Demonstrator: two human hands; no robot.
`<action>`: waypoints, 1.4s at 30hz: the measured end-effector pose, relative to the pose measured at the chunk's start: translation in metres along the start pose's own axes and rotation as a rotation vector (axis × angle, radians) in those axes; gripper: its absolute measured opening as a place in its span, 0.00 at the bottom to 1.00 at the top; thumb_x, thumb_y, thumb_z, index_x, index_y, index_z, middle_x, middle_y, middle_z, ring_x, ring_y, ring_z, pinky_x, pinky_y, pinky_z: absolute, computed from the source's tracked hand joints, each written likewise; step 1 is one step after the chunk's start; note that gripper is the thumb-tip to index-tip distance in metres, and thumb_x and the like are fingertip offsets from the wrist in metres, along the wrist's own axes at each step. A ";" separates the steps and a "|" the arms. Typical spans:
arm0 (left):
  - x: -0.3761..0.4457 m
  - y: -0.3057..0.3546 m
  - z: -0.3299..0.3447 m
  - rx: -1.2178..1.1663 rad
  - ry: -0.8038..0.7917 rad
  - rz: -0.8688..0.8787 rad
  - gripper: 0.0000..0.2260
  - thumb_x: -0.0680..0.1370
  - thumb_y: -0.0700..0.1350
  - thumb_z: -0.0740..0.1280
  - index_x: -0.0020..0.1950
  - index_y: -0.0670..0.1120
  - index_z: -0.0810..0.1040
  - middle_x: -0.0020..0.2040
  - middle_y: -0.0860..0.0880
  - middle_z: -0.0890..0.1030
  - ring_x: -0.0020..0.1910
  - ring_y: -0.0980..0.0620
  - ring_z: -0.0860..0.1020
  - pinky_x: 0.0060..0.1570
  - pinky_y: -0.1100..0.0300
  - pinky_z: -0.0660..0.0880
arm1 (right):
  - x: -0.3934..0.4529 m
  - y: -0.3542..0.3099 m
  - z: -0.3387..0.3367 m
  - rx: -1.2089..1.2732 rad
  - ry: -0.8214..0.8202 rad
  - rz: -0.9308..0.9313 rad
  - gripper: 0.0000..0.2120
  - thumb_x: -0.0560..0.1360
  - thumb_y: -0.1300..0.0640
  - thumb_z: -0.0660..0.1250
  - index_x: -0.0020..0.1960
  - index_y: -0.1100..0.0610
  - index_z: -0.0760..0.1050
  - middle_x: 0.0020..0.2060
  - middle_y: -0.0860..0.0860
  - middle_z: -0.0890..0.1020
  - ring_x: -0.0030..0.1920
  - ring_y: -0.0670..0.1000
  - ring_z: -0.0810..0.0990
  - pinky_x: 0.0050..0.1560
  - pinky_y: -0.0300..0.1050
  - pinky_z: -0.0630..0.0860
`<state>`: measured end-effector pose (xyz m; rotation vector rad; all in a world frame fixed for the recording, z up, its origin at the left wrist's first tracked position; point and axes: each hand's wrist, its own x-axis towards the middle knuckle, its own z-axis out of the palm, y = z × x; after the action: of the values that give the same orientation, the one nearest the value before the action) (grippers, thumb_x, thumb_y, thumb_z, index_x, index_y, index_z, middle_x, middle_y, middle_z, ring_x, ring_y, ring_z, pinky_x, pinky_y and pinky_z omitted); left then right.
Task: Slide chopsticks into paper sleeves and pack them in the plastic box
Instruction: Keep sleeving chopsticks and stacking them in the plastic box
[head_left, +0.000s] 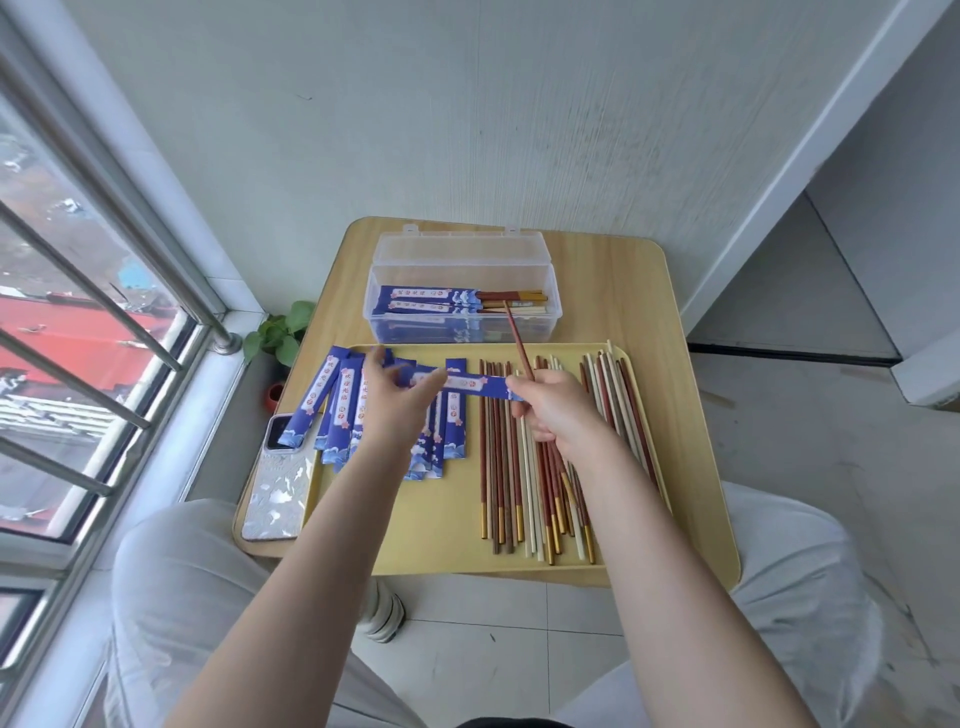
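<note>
My left hand (397, 402) pinches the left end of a blue paper sleeve (470, 384) held level above the yellow tray (441, 525). The sleeve's right end is pinched by my right hand (553, 408), which also grips a dark red chopstick (517, 335) whose tip points up toward the plastic box (462, 304). Inside that clear box, lid open, lie several sleeved chopsticks (441, 301). A pile of empty blue sleeves (343, 415) lies on the tray's left half. Several loose red and cream chopsticks (540, 467) lie on its right half.
The tray and box rest on a small wooden table (654, 332) against a white wall. A phone (280, 478) lies at the table's left edge beside the tray. A potted plant (280, 332) stands on the floor near the window at left. My knees flank the table.
</note>
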<state>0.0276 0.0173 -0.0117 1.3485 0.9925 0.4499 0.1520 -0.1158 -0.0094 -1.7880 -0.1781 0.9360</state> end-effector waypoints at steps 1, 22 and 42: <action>0.000 0.002 -0.001 0.244 0.070 0.182 0.34 0.77 0.44 0.73 0.79 0.48 0.58 0.70 0.46 0.70 0.67 0.49 0.72 0.60 0.55 0.72 | 0.000 -0.001 -0.001 -0.017 0.006 -0.003 0.06 0.82 0.57 0.64 0.51 0.60 0.76 0.34 0.54 0.77 0.20 0.44 0.62 0.23 0.39 0.57; 0.010 0.002 -0.020 0.100 -0.531 -0.198 0.17 0.86 0.47 0.56 0.53 0.40 0.81 0.39 0.41 0.79 0.33 0.46 0.76 0.38 0.53 0.74 | -0.005 -0.008 -0.018 -0.537 0.106 -0.347 0.08 0.82 0.53 0.61 0.57 0.48 0.78 0.47 0.48 0.80 0.50 0.53 0.79 0.54 0.51 0.75; -0.007 0.004 0.007 0.612 -0.522 -0.104 0.12 0.80 0.44 0.58 0.39 0.42 0.75 0.30 0.47 0.74 0.26 0.52 0.68 0.27 0.60 0.66 | -0.014 -0.017 -0.004 -1.022 0.166 -0.524 0.04 0.78 0.47 0.69 0.49 0.44 0.83 0.50 0.43 0.82 0.66 0.52 0.70 0.75 0.66 0.40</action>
<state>0.0303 0.0091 -0.0059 1.8206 0.7738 -0.3122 0.1503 -0.1182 0.0127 -2.5205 -1.1153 0.2882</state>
